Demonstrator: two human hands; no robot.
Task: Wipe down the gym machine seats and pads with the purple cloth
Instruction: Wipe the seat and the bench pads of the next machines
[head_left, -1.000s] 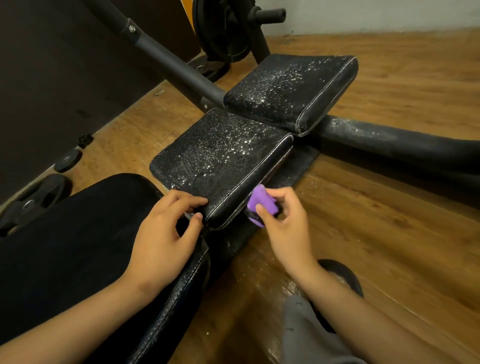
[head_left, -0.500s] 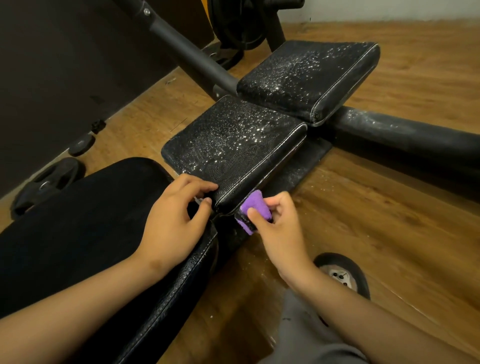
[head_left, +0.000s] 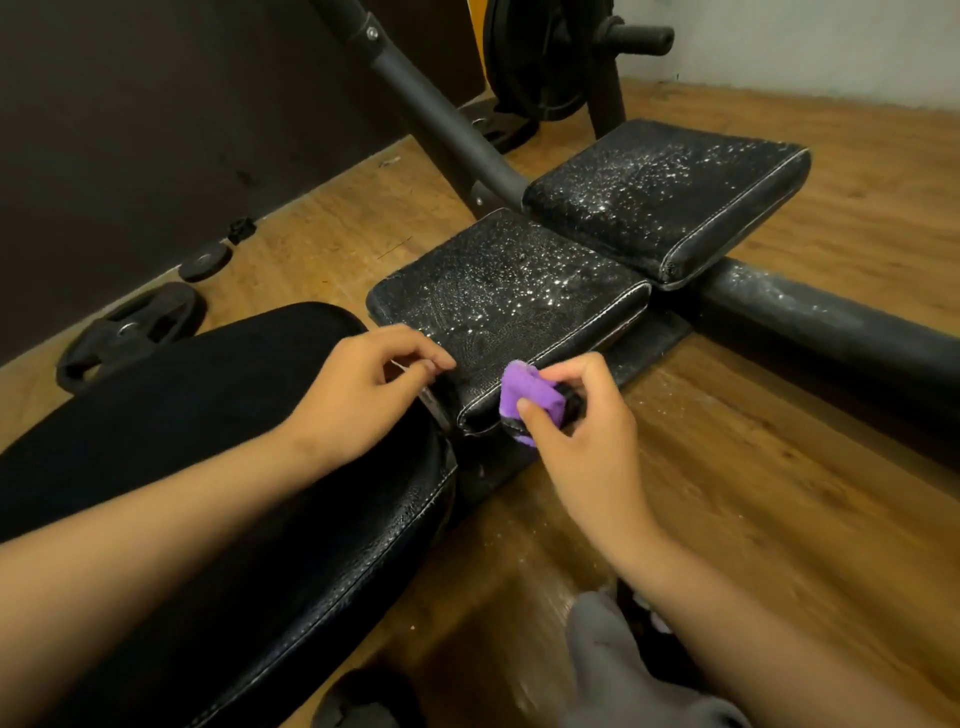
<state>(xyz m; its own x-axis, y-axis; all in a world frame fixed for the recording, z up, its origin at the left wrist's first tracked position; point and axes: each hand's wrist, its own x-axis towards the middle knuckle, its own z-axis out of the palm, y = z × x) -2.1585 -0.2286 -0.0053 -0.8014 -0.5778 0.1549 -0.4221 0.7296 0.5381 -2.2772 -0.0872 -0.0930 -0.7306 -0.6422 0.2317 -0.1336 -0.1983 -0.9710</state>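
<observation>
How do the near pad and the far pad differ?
The left hand holds the near pad by its corner and the right hand presses the cloth to its edge; the far pad is untouched. The near pad's front strip looks barely speckled; the far pad is speckled all over. Both are black with pale piping.

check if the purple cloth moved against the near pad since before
Yes, slightly: the purple cloth slid along the near pad toward its front corner.

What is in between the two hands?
Head view: the near corner of the wet black pad sits between the left hand and the right hand holding the purple cloth.
</observation>
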